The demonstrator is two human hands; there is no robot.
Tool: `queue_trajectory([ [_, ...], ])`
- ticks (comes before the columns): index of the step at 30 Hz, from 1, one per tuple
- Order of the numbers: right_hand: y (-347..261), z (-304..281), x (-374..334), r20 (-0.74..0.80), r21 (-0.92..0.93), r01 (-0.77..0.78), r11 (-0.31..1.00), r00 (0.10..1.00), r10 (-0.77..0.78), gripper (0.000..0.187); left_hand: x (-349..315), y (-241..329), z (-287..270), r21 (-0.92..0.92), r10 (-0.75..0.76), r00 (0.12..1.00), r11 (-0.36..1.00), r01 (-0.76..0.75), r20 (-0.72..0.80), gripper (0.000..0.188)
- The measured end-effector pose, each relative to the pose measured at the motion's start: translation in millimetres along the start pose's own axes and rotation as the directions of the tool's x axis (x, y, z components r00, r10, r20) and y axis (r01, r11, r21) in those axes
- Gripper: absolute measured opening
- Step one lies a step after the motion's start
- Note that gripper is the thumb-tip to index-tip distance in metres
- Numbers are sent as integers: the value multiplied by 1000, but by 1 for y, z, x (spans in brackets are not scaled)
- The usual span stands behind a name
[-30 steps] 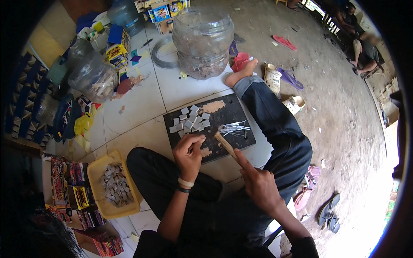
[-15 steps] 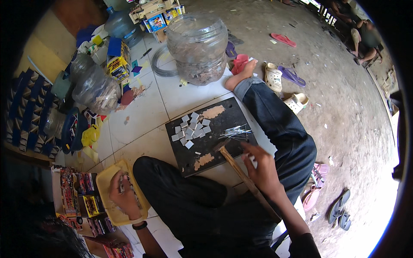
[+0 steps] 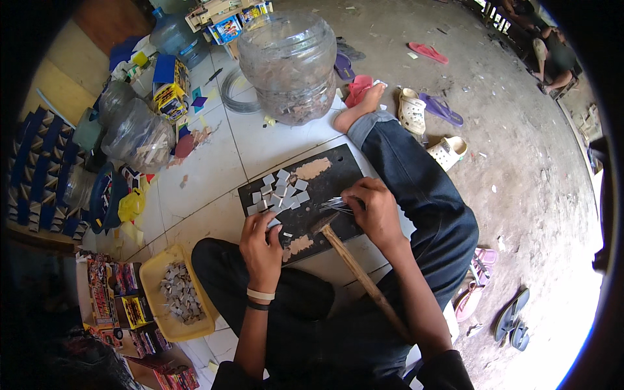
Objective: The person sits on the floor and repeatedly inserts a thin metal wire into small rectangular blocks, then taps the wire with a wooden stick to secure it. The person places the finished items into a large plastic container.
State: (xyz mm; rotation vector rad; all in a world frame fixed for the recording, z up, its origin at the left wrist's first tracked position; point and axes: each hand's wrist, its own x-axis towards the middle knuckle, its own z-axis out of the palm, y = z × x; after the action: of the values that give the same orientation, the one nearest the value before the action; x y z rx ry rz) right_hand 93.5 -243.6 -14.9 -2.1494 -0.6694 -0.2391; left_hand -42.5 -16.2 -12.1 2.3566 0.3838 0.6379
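A dark board (image 3: 335, 166) lies before my crossed legs, with a cluster of small grey square tiles (image 3: 283, 192) on its left half. At the cluster's near edge, my left hand (image 3: 261, 255) has its thumb and fingers closed about one small tile (image 3: 273, 222). My right hand (image 3: 378, 218) pinches at a bundle of thin silvery metal rods (image 3: 333, 204) on the board's right side; how many it grips is hidden. Between the hands rests a hammer (image 3: 354, 266), its head on the board and its wooden handle slanting back to my right leg.
To my left stands a yellow tub (image 3: 156, 302) of similar tiles, beside a box of colourful printed packs (image 3: 104, 292). Beyond the board are a large clear plastic container (image 3: 286, 71) of scraps and a wire coil (image 3: 237, 94). Sandals and clogs (image 3: 445, 153) lie at right.
My left hand has left the yellow tub and come to the tiles on the board. My right hand has moved forward and left onto the metal rods. The view has shifted slightly.
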Motion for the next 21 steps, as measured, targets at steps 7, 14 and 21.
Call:
queue_trajectory([
  [7,2,-4,-1,18,145,-35,989,999,32,16,3,17,25,-297,0,996,955,27,93,22],
  [14,-5,-5,-2,38,225,-48,973,998,40,15,-2,10,29,-191,43,999,981,-43,-4,29],
  [21,-24,3,-6,198,438,-188,879,974,110,11,-5,6,30,-290,-36,999,956,40,20,39],
])
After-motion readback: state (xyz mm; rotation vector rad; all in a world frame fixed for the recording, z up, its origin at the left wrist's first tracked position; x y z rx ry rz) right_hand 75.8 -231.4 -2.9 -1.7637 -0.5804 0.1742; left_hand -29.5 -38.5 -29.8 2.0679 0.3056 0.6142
